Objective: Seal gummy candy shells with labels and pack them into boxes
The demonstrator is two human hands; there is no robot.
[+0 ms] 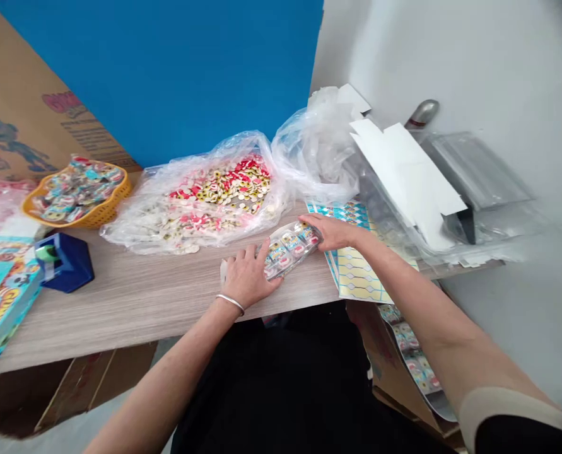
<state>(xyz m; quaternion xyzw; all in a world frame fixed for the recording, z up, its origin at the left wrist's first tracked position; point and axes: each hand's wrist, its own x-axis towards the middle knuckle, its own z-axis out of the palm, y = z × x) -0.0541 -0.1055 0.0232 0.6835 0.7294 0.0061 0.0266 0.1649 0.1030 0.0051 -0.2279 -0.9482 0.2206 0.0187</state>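
Watching the head feed, I see the left hand (247, 277) and the right hand (330, 232) partly open, holding a clear plastic strip of small printed pieces (287, 249) between them on the wood-grain surface (134, 309), near its front edge. Left fingers press its lower end; right fingers curl over its upper end. Its long axis runs diagonally, its upper end pointing up and right toward the printed label sheet (356, 265). What worries me: with the strip this close to the edge, a slip by either hand could send it over. Squeezing too hard could crack the plastic, and a careless swing could catch the clear bag of round pieces (219, 195) just beyond it.
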